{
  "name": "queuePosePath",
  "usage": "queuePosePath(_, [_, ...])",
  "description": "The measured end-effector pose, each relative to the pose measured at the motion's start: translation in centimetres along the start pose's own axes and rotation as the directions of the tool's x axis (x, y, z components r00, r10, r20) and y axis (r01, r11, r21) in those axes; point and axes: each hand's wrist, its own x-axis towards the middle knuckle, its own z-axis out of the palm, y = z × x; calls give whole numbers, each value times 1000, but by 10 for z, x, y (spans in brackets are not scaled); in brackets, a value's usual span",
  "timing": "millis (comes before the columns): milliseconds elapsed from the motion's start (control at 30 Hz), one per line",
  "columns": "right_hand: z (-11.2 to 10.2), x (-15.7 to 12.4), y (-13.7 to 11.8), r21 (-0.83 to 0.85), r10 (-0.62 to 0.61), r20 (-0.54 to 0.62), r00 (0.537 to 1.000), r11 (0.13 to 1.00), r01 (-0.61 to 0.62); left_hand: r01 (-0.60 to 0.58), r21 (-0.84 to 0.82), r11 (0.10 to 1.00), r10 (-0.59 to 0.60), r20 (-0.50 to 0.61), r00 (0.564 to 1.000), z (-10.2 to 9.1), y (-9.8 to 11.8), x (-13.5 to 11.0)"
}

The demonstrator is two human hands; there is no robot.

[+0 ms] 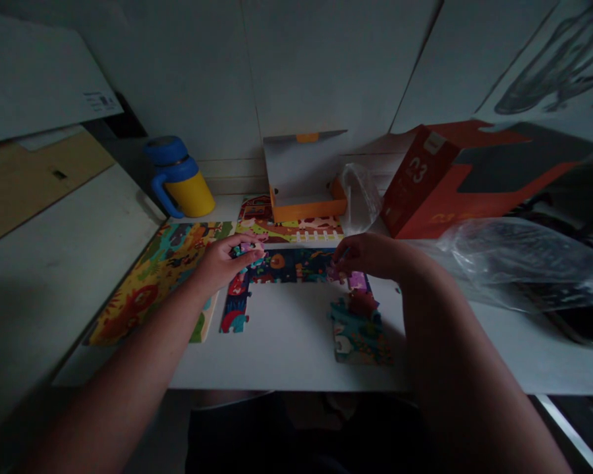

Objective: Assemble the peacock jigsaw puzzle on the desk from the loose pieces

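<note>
My left hand (225, 262) is closed around several jigsaw pieces (250, 249), pink and teal, above the upper left corner of a partly joined puzzle (286, 264). That puzzle shows a dark blue sea scene; its top strip, a left column and a right column lie on the white table. At the upper right of the strip, my right hand (358, 253) pinches a purple jigsaw piece (335, 270), partly hidden by the fingers. A joined teal block (360, 337) forms the lower end of the right column.
A finished yellow animal puzzle (148, 283) lies at the left, and a farm puzzle (296, 230) at the back. Behind stand a blue and yellow jug (190, 191), an open orange box (309, 209) and a red box (420, 178). Clear plastic wrap (514, 260) spreads at the right.
</note>
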Motion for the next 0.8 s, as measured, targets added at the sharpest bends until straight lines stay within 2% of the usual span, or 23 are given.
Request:
queuePosePath(267, [5,-3,-17,-232,71,-80,994,969,-88,-49,30,998,49,17,999,-2,-6,1])
queuePosePath(467, [7,-4,-19,-366,114,-106,988,919,-145,-21,23,1000,21,-13,1000,-3,-11,1])
queuePosePath(600, [10,-2,-19,-390,91,-131,987,911,-136,-24,38,999,24,-1,1000,-3,-14,1])
queuePosePath(800, [15,-5,-24,-377,-8,-168,986,924,-57,-58,33,998,57,30,998,-3,-11,1])
